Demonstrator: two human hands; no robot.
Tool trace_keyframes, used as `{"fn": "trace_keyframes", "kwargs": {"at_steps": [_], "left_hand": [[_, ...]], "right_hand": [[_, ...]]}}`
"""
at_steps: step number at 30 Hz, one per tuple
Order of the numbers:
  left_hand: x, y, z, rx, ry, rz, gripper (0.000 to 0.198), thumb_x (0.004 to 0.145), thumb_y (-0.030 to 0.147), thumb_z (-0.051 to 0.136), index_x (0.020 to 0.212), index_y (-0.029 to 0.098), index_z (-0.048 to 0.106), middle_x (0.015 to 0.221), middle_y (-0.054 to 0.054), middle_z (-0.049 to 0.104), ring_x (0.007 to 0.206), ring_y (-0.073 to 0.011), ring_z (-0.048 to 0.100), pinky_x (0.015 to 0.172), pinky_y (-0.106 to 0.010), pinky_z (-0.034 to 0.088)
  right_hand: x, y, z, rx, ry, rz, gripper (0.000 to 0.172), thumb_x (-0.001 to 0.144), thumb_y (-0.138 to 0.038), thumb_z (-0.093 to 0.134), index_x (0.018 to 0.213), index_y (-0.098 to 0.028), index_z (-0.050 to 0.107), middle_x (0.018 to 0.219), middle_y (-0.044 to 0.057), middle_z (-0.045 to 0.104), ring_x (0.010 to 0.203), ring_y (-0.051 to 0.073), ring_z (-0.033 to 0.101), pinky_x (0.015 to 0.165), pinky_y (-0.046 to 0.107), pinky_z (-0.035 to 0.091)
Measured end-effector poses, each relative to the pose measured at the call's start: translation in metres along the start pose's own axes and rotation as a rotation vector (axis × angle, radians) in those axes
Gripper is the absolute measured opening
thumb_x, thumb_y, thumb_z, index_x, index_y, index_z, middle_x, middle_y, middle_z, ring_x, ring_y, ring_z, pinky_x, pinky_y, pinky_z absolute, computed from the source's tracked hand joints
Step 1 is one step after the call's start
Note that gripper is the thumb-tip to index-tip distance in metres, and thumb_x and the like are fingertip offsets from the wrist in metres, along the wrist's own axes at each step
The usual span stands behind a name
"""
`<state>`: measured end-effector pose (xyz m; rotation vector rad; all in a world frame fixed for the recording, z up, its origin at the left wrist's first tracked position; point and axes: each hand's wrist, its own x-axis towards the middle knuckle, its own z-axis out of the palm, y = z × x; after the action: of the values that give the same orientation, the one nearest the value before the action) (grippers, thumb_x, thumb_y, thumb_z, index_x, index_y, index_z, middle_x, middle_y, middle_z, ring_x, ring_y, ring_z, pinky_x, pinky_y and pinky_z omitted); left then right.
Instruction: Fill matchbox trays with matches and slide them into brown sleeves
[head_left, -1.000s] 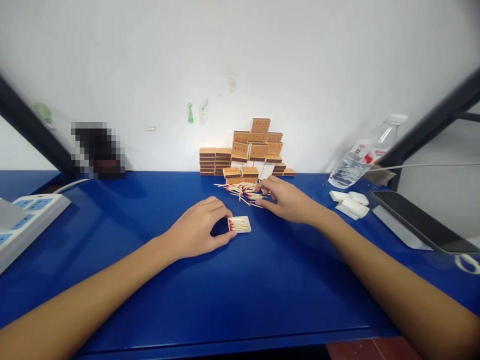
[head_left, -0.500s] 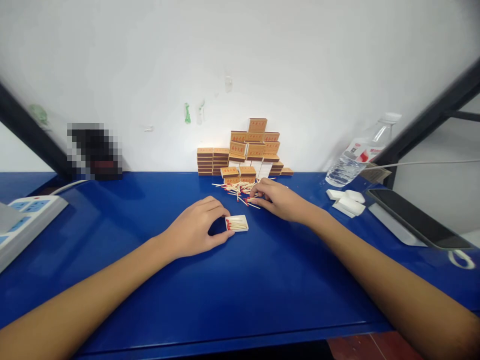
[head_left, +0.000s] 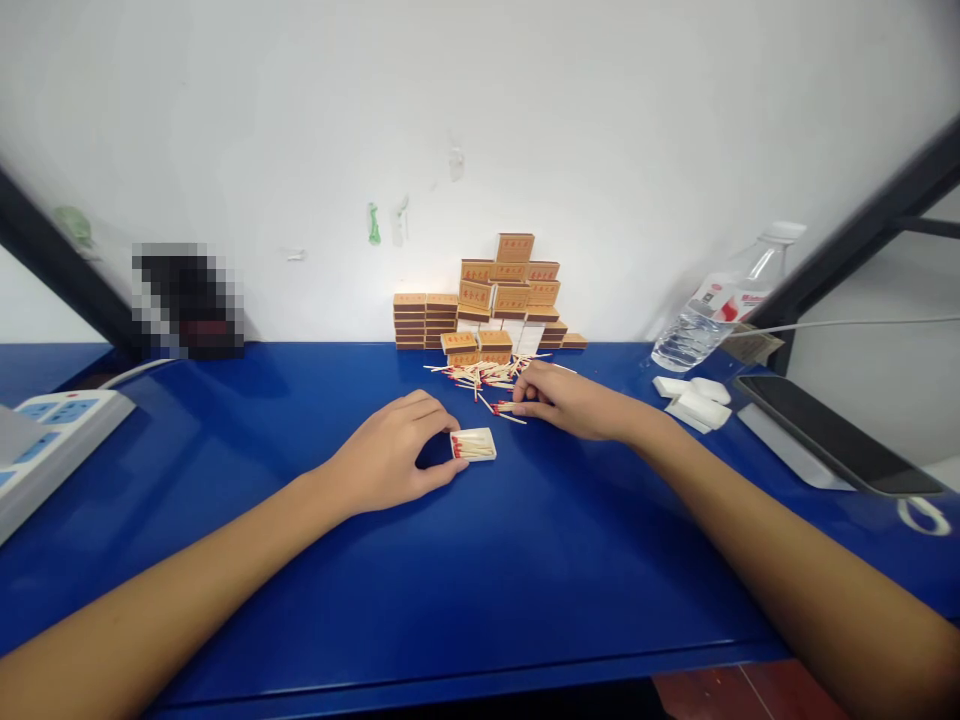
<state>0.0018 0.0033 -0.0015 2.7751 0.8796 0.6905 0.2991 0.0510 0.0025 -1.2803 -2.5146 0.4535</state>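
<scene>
Between thumb and fingers, my left hand [head_left: 401, 452] grips the left end of a small white matchbox tray [head_left: 487, 436] resting on the blue table. Several red-tipped matches [head_left: 474, 450] lie inside the tray, heads toward the left. My right hand [head_left: 559, 400] is closed in a pinch on a few matches [head_left: 505, 407], their red heads poking out to the left. Just behind it spreads a loose pile of matches [head_left: 480, 376]. Stacked matchboxes [head_left: 511, 298] with brown sides rise behind the pile, against the wall.
A clear water bottle [head_left: 690, 335] leans at the back right, with white pieces [head_left: 697, 408] before it. Farther right sits a dark phone [head_left: 832, 432]. On the left are a power strip [head_left: 75, 440] and a blurred-out dark object [head_left: 195, 310]. The blue table [head_left: 465, 590] has a front edge near me.
My right hand has shifted slightly to the right with the pinched matches. My left hand and the tray stay in place.
</scene>
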Motion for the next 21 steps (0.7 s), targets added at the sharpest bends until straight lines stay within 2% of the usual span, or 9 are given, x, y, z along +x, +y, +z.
{"fn": "trace_keyframes", "kwargs": {"at_steps": [7,16,21], "left_hand": [[0.0010,-0.0001,0.0003,0.007,-0.003,0.007,0.025,0.097,0.039,0.067,0.110,0.018,0.068,0.104,-0.009,0.072,0.103,-0.0264,0.064,0.092,-0.044,0.055],[0.0006,0.0006,-0.0009,0.004,-0.002,0.005,0.023,0.096,0.037,0.068,0.109,0.018,0.068,0.104,-0.008,0.072,0.103,-0.0259,0.064,0.092,-0.044,0.055],[0.0010,-0.0001,-0.0005,0.020,0.007,0.004,0.023,0.096,0.037,0.067,0.109,0.018,0.068,0.104,-0.008,0.072,0.102,-0.0262,0.064,0.091,-0.044,0.055]], "right_hand": [[-0.0026,-0.0048,-0.0029,0.000,-0.034,0.052,0.021,0.100,-0.038,0.055,0.090,-0.021,0.060,0.095,0.009,0.066,0.081,0.022,0.060,0.072,0.034,0.046],[-0.0041,-0.0060,-0.0017,-0.023,-0.035,0.042,0.021,0.103,-0.038,0.052,0.092,-0.021,0.058,0.097,0.009,0.066,0.081,0.022,0.059,0.072,0.034,0.045],[-0.0040,-0.0035,-0.0038,-0.018,-0.002,0.010,0.027,0.105,-0.043,0.050,0.090,-0.021,0.055,0.095,0.009,0.065,0.082,0.022,0.058,0.073,0.034,0.045]]}}
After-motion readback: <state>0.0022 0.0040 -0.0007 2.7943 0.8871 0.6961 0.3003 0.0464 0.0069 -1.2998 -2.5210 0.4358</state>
